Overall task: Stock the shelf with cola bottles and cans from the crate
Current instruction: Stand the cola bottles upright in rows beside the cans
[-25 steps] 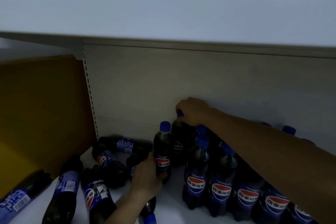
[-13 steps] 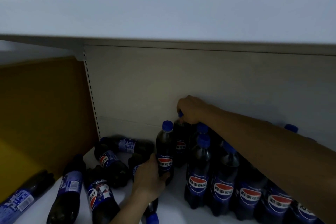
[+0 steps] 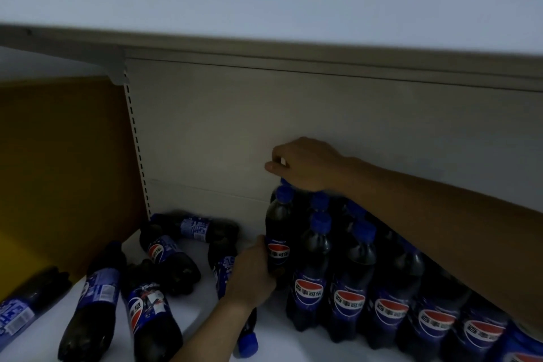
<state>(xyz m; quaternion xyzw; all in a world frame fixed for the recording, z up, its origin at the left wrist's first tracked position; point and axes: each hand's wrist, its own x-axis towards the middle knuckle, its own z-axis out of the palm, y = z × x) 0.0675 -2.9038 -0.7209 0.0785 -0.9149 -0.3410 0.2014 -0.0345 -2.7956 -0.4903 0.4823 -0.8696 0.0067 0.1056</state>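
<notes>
Partway done. Left hand grip wraps an upright dark plastic cola bottle with blue cap; right hand grip curls over a cap just behind it. Upright row stands right of the grips; loose bottles lie left on the white shelf. No cans or crate visible.

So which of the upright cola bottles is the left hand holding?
The leftmost upright bottle, standing apart at the row's left end; the left hand grips its label.
</notes>
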